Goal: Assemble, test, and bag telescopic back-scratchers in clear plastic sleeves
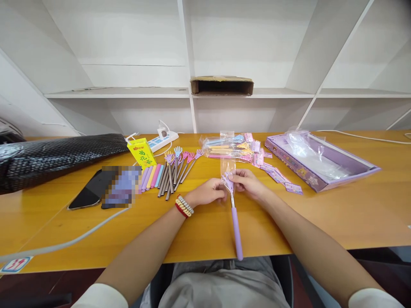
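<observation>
Both hands meet over the middle of the wooden table. My left hand and my right hand pinch a purple hand-shaped back scratcher near its head, where a small clear plastic bag sits over the claw end. The purple handle points toward me and reaches the table's front edge. A row of several unpacked scratchers in mixed colours lies just left of my hands.
Bagged scratchers and purple paper tags lie behind my hands. A purple box with plastic film stands right. A yellow drink carton, power strip, phone and black bag are left.
</observation>
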Motion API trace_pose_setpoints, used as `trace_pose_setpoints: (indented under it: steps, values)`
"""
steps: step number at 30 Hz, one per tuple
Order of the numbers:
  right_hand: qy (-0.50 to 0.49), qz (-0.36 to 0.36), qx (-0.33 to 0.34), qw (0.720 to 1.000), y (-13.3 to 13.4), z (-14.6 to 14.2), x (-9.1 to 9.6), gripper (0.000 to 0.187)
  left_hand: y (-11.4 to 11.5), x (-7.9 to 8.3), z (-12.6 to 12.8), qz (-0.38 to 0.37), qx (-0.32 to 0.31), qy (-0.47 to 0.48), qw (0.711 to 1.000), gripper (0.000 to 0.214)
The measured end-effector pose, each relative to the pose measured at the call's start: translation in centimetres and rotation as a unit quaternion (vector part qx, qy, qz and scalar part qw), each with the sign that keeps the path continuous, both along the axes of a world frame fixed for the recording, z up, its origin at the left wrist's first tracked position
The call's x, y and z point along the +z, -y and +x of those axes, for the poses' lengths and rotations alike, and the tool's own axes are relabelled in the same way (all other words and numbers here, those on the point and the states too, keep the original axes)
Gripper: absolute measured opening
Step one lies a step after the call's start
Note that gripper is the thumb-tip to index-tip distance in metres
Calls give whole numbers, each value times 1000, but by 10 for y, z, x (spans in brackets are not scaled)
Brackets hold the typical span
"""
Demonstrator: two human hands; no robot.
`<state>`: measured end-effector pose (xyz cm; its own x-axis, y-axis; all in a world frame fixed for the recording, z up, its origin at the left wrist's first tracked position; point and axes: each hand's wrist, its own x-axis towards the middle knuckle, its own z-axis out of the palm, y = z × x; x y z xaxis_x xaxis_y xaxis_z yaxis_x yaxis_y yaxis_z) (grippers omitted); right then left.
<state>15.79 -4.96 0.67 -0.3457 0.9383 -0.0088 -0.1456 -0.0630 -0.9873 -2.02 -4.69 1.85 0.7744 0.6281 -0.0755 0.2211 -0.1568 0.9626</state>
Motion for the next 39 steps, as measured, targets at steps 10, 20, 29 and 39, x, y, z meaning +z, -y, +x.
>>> trace_pose_setpoints:
  steps: [10, 20, 29, 39]
  values:
    - [-177, 0, -218, 960, -13, 17, 10, 29, -6, -9, 1, 81, 212, 43, 973, 44]
    - [-240, 1, -285, 928, -19, 35, 14, 24, -8, -12, -9, 405, 170, -252, 862, 22]
    - [-197, 44, -295, 934, -24, 40, 10, 22, -22, -13, -21, 431, 222, -224, 846, 22]
    - [-153, 101, -262, 948, -21, 44, 10, 29, -25, -17, -22, 439, 220, -198, 848, 25]
